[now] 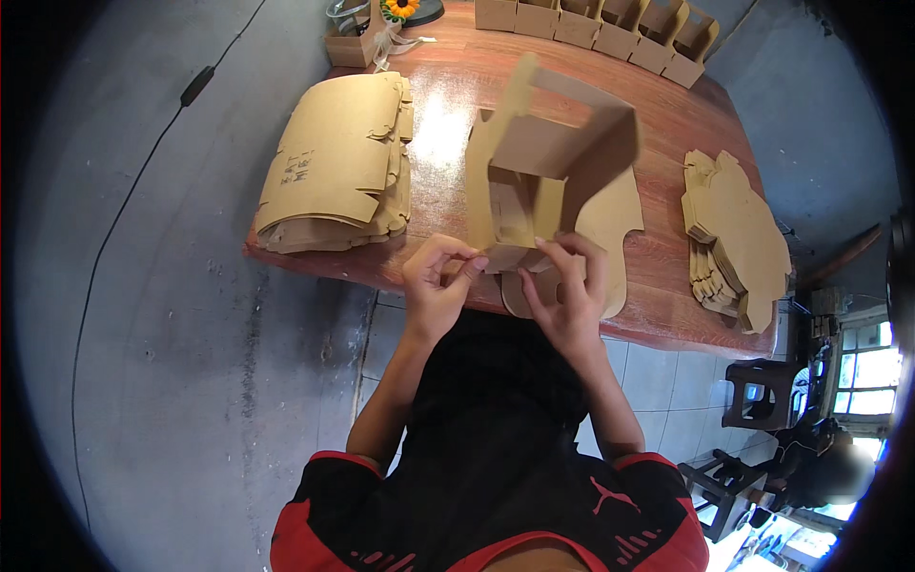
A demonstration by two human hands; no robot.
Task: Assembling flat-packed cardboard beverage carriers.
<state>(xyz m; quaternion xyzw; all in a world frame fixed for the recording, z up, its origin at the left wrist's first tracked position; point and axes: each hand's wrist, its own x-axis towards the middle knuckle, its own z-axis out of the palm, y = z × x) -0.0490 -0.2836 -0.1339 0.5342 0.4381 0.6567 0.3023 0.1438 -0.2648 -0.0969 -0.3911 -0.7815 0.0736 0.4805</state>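
Observation:
A partly folded brown cardboard box (586, 143) stands near the front edge of the table, its tall cut-out walls rising and its inside facing up. At the near left corner, my left hand (440, 283) pinches the cardboard between thumb and fingertips. My right hand (574, 291) has its index fingertip on the near right of the box's low front wall, with the thumb below it. Beneath and to the right of the box lies a flat cut cardboard piece (615, 272), partly hidden by it.
To the left is a stack of flat cardboard sheets (334, 143); to the right, a pile of cut cardboard pieces (743, 229). Several folded boxes (610, 38) line the table's far edge. A small box (351, 48) stands far left by an orange flower (401, 10). A stool (762, 393) is beyond the table.

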